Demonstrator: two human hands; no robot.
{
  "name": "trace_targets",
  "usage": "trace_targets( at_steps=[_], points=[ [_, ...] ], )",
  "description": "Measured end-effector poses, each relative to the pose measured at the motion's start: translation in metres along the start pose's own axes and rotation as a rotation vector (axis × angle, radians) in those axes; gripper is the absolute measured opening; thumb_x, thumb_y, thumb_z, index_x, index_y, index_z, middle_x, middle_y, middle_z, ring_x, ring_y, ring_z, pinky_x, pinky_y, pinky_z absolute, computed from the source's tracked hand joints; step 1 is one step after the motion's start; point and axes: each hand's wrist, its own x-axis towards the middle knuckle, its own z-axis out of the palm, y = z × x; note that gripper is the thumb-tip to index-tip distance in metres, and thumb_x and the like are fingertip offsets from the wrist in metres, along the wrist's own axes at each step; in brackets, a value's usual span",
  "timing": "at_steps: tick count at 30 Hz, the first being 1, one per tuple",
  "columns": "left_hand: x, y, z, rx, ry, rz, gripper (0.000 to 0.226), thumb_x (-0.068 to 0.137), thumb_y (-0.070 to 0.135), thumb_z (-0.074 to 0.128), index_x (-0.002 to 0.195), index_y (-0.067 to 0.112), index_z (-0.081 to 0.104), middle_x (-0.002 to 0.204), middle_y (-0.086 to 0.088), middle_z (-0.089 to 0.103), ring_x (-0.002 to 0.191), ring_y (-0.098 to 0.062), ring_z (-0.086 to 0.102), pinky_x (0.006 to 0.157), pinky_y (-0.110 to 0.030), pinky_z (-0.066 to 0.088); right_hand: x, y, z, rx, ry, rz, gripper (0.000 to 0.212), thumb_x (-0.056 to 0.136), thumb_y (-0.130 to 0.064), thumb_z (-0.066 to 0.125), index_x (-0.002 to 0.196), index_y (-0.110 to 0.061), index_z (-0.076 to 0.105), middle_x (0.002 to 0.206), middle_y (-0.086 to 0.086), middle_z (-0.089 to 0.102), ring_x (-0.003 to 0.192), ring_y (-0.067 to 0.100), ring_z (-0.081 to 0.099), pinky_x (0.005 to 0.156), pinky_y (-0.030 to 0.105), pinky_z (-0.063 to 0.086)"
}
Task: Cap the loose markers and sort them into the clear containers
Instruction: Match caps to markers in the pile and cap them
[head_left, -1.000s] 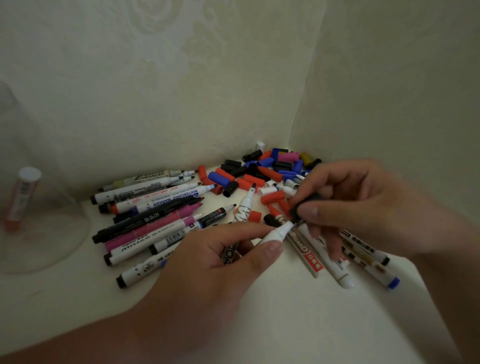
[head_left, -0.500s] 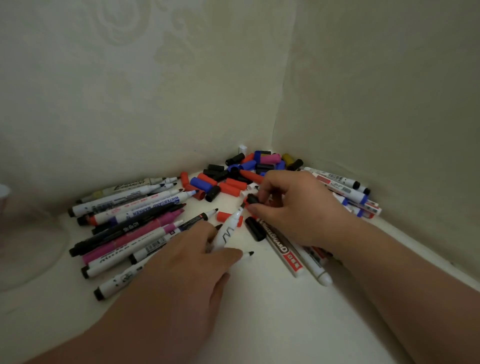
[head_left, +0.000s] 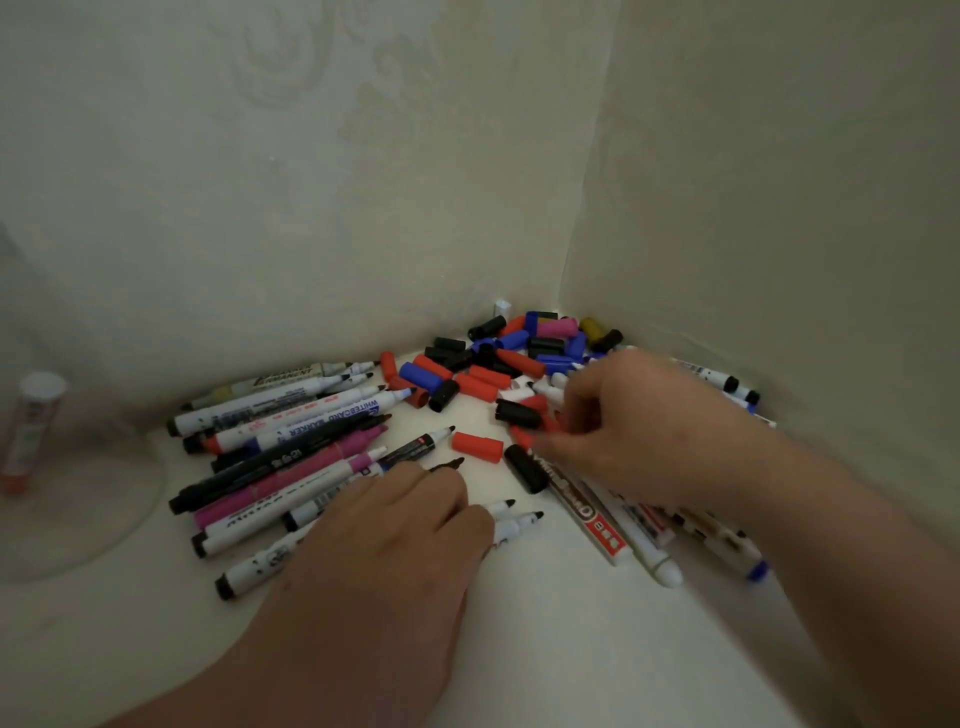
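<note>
The left hand (head_left: 384, 535) lies over uncapped markers (head_left: 291, 431) near left, probably to pick one. The right hand (head_left: 639, 431) curls among the far caps (head_left: 519, 358), likely seeking a match. Neither grip shows.

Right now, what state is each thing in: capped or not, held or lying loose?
marker row, uncapped, lying flat.
cap heap, loose, off the markers.
red cap, alone, on its side.
black-capped marker, capped, lying flat.
left hand, palm down over the marker row; grip unclear.
right hand, blurred, fingers curled among the cap heap.
white-capped tube, upright, capped.
</note>
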Motion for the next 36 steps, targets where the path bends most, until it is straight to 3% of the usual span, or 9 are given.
trace_targets(
  at_steps=[3, 7, 12, 15, 18, 23, 28, 32, 36],
  points=[
    [0.000, 0.001, -0.003, 0.031, -0.020, -0.036, 0.030, 0.061, 0.011, 0.087, 0.078, 0.022, 0.065, 0.076, 0.004, 0.054, 0.065, -0.018, 0.050, 0.051, -0.035, 0.046, -0.009, -0.008, 0.001, -0.122, -0.200, 0.037, 0.033, 0.085, -0.051, 0.066, 0.078, -0.019, 0.068, 0.078, 0.003, 0.068, 0.071, 0.016, 0.065, 0.060, 0.030, 0.052],
    [0.000, -0.001, -0.001, 0.036, -0.063, -0.044, 0.035, 0.048, 0.009, 0.089, 0.075, 0.023, 0.072, 0.073, 0.005, 0.056, 0.064, -0.017, 0.053, 0.050, -0.032, 0.045, -0.004, -0.015, 0.006, -0.136, -0.194, 0.087, 0.034, 0.085, -0.042, 0.064, 0.065, -0.017, 0.053, 0.061, 0.002, 0.052, 0.055, 0.017, 0.050, 0.050, 0.029, 0.040],
    [-0.002, 0.008, -0.001, -0.154, 0.011, 0.046, 0.013, 0.079, 0.028, 0.070, 0.091, 0.027, 0.073, 0.085, 0.010, 0.059, 0.078, -0.009, 0.057, 0.068, -0.026, 0.055, -0.007, -0.005, -0.006, 0.186, -0.045, 0.169, 0.032, 0.078, -0.038, 0.069, 0.067, -0.008, 0.065, 0.055, 0.009, 0.054, 0.049, 0.013, 0.047, 0.050, 0.026, 0.040],
    [-0.004, 0.020, -0.006, -0.582, -0.052, -0.038, 0.022, 0.089, 0.049, 0.064, 0.107, 0.038, 0.069, 0.093, 0.018, 0.063, 0.086, 0.001, 0.062, 0.082, -0.013, 0.052, -0.013, 0.011, -0.021, 0.750, -0.081, 0.123, 0.025, 0.079, -0.019, 0.073, 0.057, -0.009, 0.065, 0.053, 0.011, 0.058, 0.041, 0.015, 0.046, 0.043, 0.024, 0.035],
    [0.002, 0.023, -0.008, -1.288, -0.235, -0.455, 0.042, 0.068, 0.057, 0.078, 0.107, 0.046, 0.067, 0.103, 0.009, 0.070, 0.094, -0.016, 0.071, 0.088, -0.040, 0.059, -0.022, 0.015, -0.026, 1.014, -0.364, -0.078, 0.012, 0.077, -0.010, 0.075, 0.067, -0.006, 0.069, 0.060, 0.019, 0.064, 0.038, 0.017, 0.053, 0.038, 0.021, 0.034],
    [0.019, 0.016, -0.011, -1.589, -0.258, -0.587, 0.021, 0.091, 0.023, 0.071, 0.111, 0.028, 0.072, 0.090, -0.023, 0.072, 0.080, -0.043, 0.071, 0.072, -0.048, 0.059, -0.033, -0.009, -0.017, 0.756, -0.453, -0.273, 0.008, 0.089, -0.019, 0.072, 0.088, -0.013, 0.077, 0.073, 0.008, 0.075, 0.050, 0.016, 0.063, 0.049, 0.020, 0.046],
    [0.019, 0.011, -0.004, -1.718, -0.183, -0.763, 0.019, 0.080, 0.009, 0.059, 0.096, 0.004, 0.068, 0.086, -0.034, 0.069, 0.075, -0.046, 0.070, 0.067, -0.043, 0.061, -0.029, 0.028, -0.051, 0.171, -0.024, 0.194, 0.028, 0.081, -0.046, 0.076, 0.070, -0.020, 0.074, 0.061, -0.002, 0.071, 0.052, 0.015, 0.064, 0.056, 0.029, 0.052],
    [0.020, 0.008, -0.002, -1.694, -0.195, -0.745, 0.009, 0.077, 0.001, 0.071, 0.077, 0.010, 0.073, 0.077, -0.027, 0.066, 0.059, -0.033, 0.062, 0.058, -0.041, 0.051, -0.024, 0.020, -0.035, -0.047, -0.309, 0.239, 0.027, 0.088, -0.044, 0.068, 0.075, -0.022, 0.076, 0.064, -0.012, 0.072, 0.052, -0.002, 0.063, 0.056, 0.020, 0.050],
    [0.019, 0.008, -0.001, -1.759, -0.165, -0.746, 0.018, 0.069, 0.008, 0.062, 0.083, 0.007, 0.074, 0.070, -0.025, 0.060, 0.047, -0.026, 0.048, 0.049, -0.034, 0.041, -0.020, 0.014, -0.021, -0.152, -0.283, 0.234, 0.030, 0.088, -0.039, 0.062, 0.079, -0.011, 0.072, 0.073, 0.004, 0.073, 0.061, 0.015, 0.064, 0.068, 0.033, 0.058]
  ],
)
